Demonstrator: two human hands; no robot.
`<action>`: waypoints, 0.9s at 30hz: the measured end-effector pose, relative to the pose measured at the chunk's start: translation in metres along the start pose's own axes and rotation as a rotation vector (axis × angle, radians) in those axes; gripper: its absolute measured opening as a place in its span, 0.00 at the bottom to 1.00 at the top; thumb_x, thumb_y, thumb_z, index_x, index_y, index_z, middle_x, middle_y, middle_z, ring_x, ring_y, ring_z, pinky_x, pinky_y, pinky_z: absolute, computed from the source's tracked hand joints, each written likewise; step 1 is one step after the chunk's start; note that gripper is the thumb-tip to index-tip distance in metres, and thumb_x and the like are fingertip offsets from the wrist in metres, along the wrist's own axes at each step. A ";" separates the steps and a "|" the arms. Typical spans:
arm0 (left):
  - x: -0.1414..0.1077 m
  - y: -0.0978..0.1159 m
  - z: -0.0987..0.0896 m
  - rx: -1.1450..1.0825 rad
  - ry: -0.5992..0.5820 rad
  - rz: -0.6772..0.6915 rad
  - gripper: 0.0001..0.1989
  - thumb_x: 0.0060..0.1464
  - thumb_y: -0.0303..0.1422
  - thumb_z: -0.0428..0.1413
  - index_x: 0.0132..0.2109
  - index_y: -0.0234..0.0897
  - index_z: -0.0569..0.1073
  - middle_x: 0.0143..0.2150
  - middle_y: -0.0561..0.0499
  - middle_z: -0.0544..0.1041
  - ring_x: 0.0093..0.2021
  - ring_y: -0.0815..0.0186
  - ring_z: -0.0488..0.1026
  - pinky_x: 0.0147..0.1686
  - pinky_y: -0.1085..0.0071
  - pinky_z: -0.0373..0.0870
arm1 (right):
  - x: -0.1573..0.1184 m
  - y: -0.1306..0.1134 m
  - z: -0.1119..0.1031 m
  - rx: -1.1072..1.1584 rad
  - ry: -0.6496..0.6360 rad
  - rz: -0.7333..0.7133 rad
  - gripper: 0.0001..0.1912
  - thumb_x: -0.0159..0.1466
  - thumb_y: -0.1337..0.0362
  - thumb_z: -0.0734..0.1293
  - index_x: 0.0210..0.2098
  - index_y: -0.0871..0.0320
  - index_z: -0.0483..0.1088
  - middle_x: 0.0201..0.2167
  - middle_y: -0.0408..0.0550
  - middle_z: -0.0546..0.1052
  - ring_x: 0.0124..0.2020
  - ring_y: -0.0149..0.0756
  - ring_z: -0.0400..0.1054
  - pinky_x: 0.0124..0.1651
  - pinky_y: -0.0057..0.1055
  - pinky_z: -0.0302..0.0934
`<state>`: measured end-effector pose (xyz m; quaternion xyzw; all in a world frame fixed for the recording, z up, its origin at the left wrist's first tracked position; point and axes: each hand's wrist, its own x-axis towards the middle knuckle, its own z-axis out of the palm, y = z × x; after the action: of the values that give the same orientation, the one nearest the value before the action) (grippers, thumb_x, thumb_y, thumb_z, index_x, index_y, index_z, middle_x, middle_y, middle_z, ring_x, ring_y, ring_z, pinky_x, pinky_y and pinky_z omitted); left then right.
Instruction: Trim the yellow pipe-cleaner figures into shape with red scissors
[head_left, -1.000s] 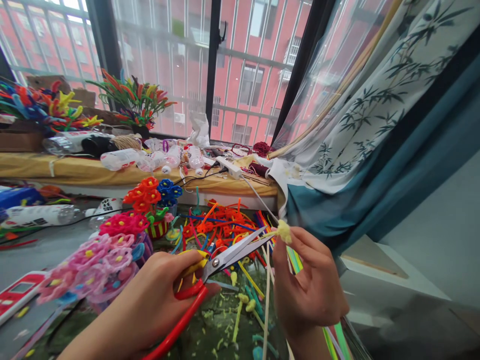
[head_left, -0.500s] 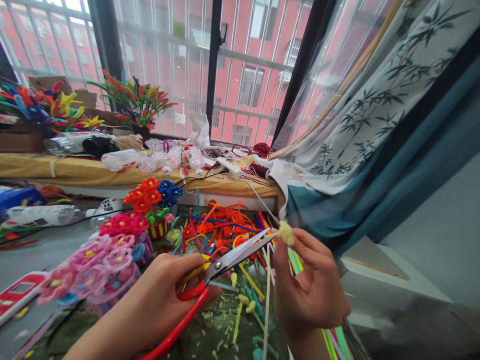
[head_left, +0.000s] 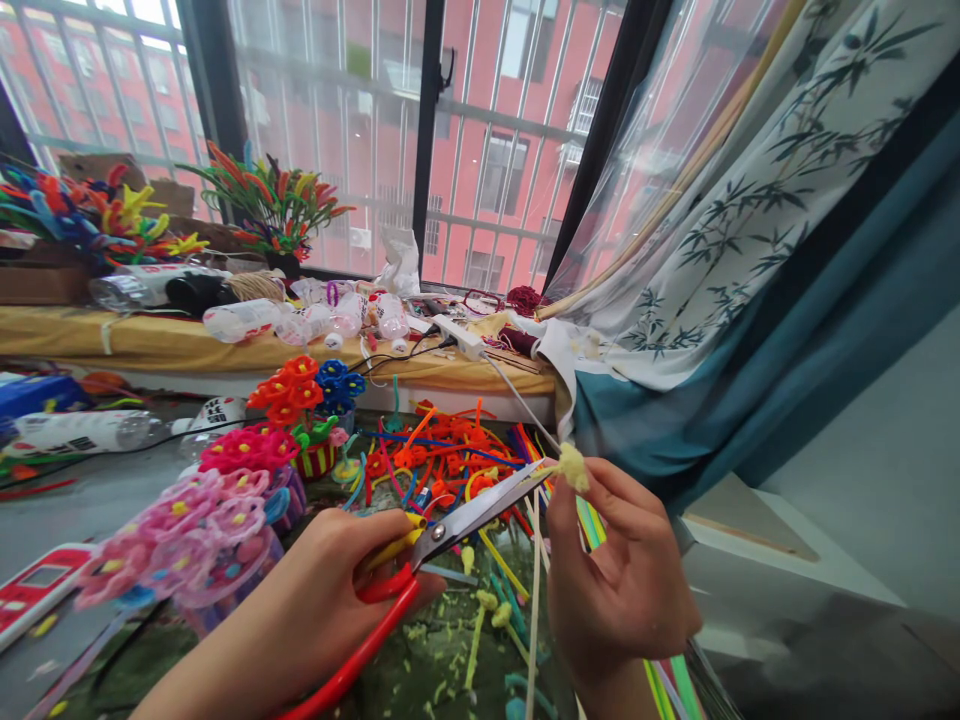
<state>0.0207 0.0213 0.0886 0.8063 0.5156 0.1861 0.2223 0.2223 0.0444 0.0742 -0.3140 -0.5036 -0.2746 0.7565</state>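
My left hand (head_left: pixel 352 570) is wrapped round the handles of red-handled scissors (head_left: pixel 476 508), whose blades point up and right. The blades look nearly together, their tips at the thin end of a small pale yellow fuzzy piece (head_left: pixel 574 467). That piece is pinched between the thumb and fingers of my right hand (head_left: pixel 619 560). Something yellow (head_left: pixel 401 545) is also in my left hand, beside the scissors' pivot. Below the blades lie yellow fuzzy stems with knobbed ends (head_left: pixel 476 645) and scattered yellow trimmings.
Orange and red stems (head_left: pixel 450 445) lie in a pile behind the hands. Pink fuzzy flowers (head_left: pixel 180 530) stand at the left, near a red and white device (head_left: pixel 37 590). Plastic bottles (head_left: pixel 244 320) and a power strip (head_left: pixel 459 336) lie on the sill. Curtains hang at the right.
The scissor blades have closed slightly on the thin end of the yellow piece. My right hand stays in nearly the same place.
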 end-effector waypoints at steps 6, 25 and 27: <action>0.000 0.001 0.000 -0.021 -0.012 -0.005 0.20 0.58 0.49 0.52 0.27 0.38 0.67 0.21 0.61 0.55 0.23 0.72 0.51 0.22 0.75 0.47 | 0.000 0.001 -0.001 0.019 -0.010 0.024 0.08 0.59 0.74 0.73 0.38 0.59 0.76 0.34 0.49 0.82 0.33 0.37 0.79 0.32 0.30 0.75; 0.000 0.000 0.000 -0.035 -0.012 0.001 0.20 0.57 0.48 0.54 0.26 0.38 0.65 0.20 0.61 0.52 0.23 0.72 0.49 0.22 0.74 0.45 | 0.000 0.003 -0.001 0.009 0.013 0.004 0.08 0.59 0.75 0.73 0.38 0.60 0.77 0.33 0.49 0.82 0.33 0.38 0.79 0.32 0.30 0.75; 0.000 0.000 -0.001 -0.033 -0.015 -0.004 0.20 0.57 0.47 0.54 0.26 0.38 0.65 0.20 0.62 0.51 0.23 0.72 0.48 0.22 0.74 0.45 | -0.001 0.003 -0.001 0.016 0.012 0.005 0.09 0.59 0.75 0.73 0.38 0.60 0.77 0.34 0.50 0.82 0.33 0.38 0.79 0.32 0.30 0.75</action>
<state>0.0207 0.0212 0.0895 0.8028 0.5126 0.1879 0.2397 0.2246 0.0452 0.0722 -0.3075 -0.5006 -0.2703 0.7627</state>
